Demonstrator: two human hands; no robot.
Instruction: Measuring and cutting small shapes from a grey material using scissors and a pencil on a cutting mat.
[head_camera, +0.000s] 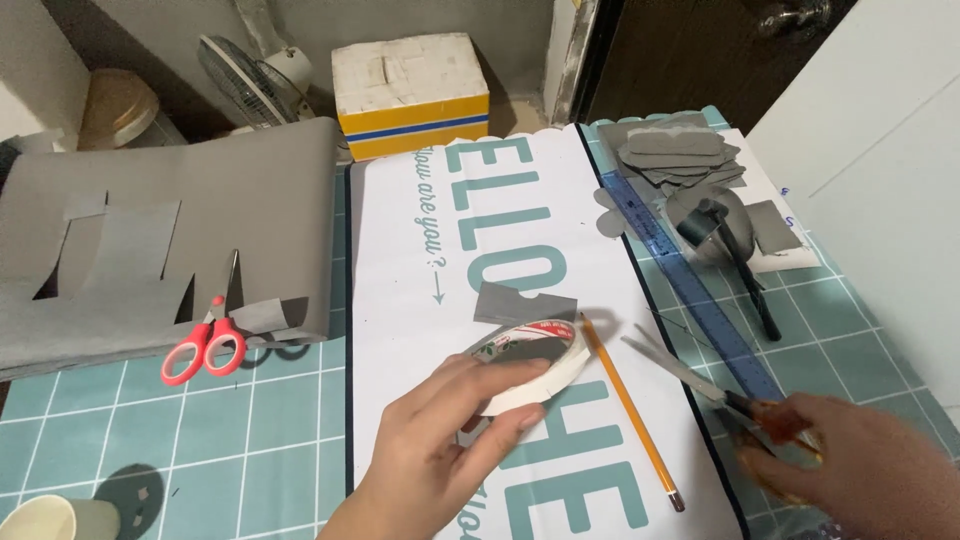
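White tape roll (528, 365) gripped in left hand (440, 450); right hand (860, 470) clasping orange-handled steel scissors (720, 395).

Teal cutting mat (250, 420) w/ white grid covers the table. Behind it, grey wall (400, 20), a fan (250, 80) lying on its side, white box (410, 90) w/ yellow-blue band. Dark wood door (690, 50) top right, white panel (880, 170) at right edge. Light soft, even, from above.

Tape roll (528, 366) on the sheet (420, 300) — pencil (630, 410) right (ruler (690, 285) beyond).
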